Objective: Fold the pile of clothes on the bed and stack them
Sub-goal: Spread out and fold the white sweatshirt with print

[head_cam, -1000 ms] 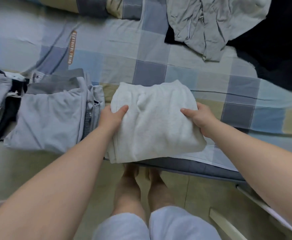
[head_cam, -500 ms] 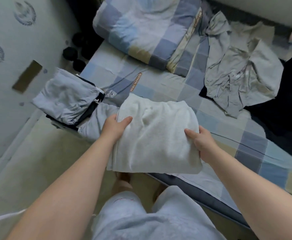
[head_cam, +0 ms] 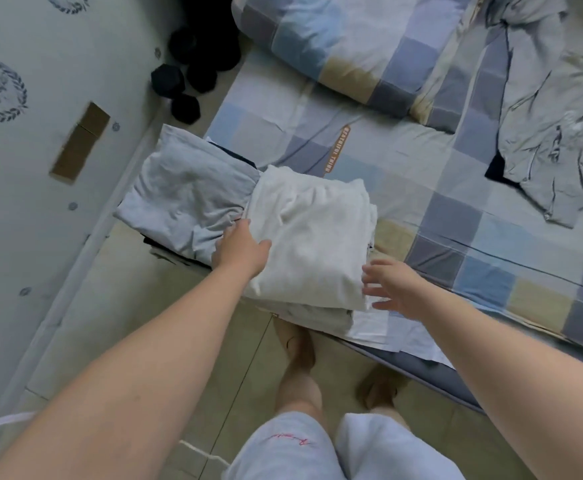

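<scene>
Two hands, one stack: the left hand holds the left edge of the folded white garment, thumb on top, while the right hand hovers just beside its near right corner, its grip wide and empty. The white piece sits on a grey layer at the near edge of the bed, touching one folded pale grey garment to its left. With only one side held, the fold may skew, or the stack may slide off the overhanging edge to the floor. Far right, one crumpled grey garment and at least one dark piece await folding.
</scene>
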A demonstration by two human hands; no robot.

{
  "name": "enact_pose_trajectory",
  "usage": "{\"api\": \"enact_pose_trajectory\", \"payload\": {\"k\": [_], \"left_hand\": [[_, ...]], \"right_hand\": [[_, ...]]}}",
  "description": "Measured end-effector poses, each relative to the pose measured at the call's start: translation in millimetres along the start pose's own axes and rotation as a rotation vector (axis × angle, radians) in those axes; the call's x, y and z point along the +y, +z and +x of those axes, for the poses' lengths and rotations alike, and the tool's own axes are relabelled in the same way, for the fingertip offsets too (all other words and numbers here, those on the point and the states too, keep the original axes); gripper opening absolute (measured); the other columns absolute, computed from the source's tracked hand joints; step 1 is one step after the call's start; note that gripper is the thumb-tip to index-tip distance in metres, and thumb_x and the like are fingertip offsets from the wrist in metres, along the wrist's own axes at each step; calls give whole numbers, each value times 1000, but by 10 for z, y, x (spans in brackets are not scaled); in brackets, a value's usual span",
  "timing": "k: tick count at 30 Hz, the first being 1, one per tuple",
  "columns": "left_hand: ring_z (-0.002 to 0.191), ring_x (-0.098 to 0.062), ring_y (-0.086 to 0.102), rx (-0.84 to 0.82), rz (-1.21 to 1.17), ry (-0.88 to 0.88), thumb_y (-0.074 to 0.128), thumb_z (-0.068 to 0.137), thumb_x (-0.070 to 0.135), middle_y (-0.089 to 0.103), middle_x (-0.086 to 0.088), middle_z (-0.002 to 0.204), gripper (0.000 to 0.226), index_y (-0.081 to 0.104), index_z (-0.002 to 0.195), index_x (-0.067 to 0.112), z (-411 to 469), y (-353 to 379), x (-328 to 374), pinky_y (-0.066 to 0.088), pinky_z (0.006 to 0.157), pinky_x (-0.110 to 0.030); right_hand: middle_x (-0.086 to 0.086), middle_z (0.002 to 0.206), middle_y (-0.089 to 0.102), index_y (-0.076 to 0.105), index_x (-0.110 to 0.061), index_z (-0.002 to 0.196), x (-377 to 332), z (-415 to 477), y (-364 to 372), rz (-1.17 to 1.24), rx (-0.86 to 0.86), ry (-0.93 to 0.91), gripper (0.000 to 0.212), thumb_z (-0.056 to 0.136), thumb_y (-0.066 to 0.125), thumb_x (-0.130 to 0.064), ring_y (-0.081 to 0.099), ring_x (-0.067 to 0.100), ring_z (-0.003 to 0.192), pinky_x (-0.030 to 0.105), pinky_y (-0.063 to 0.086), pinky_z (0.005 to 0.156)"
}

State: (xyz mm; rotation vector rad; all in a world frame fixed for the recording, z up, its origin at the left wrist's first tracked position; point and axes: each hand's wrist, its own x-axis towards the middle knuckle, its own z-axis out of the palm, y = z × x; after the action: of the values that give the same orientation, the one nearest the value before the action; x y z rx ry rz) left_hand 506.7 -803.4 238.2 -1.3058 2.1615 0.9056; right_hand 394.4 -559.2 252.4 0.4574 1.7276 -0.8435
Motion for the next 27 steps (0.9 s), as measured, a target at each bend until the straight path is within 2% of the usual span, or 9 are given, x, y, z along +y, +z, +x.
{"api": "enact_pose_trajectory", "payload": {"k": [3, 5, 7, 10, 13, 16, 19, 23, 27], "left_hand": [[152, -26, 9, 38, 133, 176, 46, 102, 40, 18, 0, 166, 56, 30, 154, 27, 113, 221, -53, 23, 120, -47], [154, -21, -2, 57, 165, 311, 39, 105, 40, 8, 1, 168, 54, 26, 156, 28, 221, 353, 33, 13, 123, -43], [154, -20, -9, 48, 178, 414, 35, 106, 42, 1, 2, 169, 54, 21, 158, 32, 406, 521, 137, 5, 125, -42], [154, -22, -15, 51, 283, 469, 27, 105, 51, -10, 6, 169, 57, 10, 159, 41, 768, 832, 174, -3, 125, -47], [152, -25, -25, 52, 483, 521, 17, 103, 59, -25, 9, 165, 62, -11, 156, 45, 1075, 1121, -68, -11, 122, -54], [149, -26, -31, 89, 584, 630, 13, 102, 61, -34, 10, 161, 64, -19, 155, 43, 1227, 1290, -442, -14, 120, -56], [152, -26, -25, 115, 593, 723, 11, 102, 60, -28, 9, 164, 63, -14, 156, 41, 1256, 1339, -706, -12, 121, -55], [153, -26, -21, 75, 627, 736, 7, 100, 61, -24, 9, 166, 64, -5, 159, 39, 1209, 1323, -852, -10, 123, -52], [151, -24, -26, 40, 604, 706, 6, 101, 62, -28, 12, 164, 63, -8, 159, 39, 1159, 1249, -819, -17, 121, -48]], "right_hand": [[8, 129, 60, 47, -16, 145, 22, 94, 207, -225, 170, -181, 45, 102, 54, -26, 56, 21, 103, 35, 43, 85], [6, 146, 49, 44, -20, 147, 22, 220, 280, -443, 340, -402, 47, 102, 51, -28, 49, 22, 123, 37, 40, 100], [3, 160, 31, 36, -28, 153, -28, 395, 370, -647, 427, -522, 53, 102, 48, -36, 27, 25, 145, 44, 26, 115], [-8, 168, -5, 15, -47, 156, -143, 804, 561, -883, 407, -525, 59, 102, 36, -55, -8, 25, 154, 58, 8, 119], [-17, 165, -20, 4, -54, 154, -99, 1250, 729, -946, 320, -489, 63, 98, 30, -66, -21, 23, 152, 70, 1, 115], [-17, 164, -23, -1, -54, 153, 147, 1515, 871, -955, 319, -441, 68, 95, 30, -72, -19, 25, 152, 69, 13, 116], [-8, 166, -19, 1, -50, 156, 437, 1486, 1034, -1013, 362, -484, 72, 92, 25, -74, -9, 31, 152, 60, 20, 119], [-4, 168, -10, 6, -49, 156, 545, 1311, 1080, -1063, 278, -415, 73, 90, 27, -73, 2, 30, 154, 56, 13, 121], [0, 156, 34, 29, -41, 153, 126, 1241, 906, -1140, 498, -618, 70, 90, 37, -71, 32, 26, 143, 54, 15, 115]]}}
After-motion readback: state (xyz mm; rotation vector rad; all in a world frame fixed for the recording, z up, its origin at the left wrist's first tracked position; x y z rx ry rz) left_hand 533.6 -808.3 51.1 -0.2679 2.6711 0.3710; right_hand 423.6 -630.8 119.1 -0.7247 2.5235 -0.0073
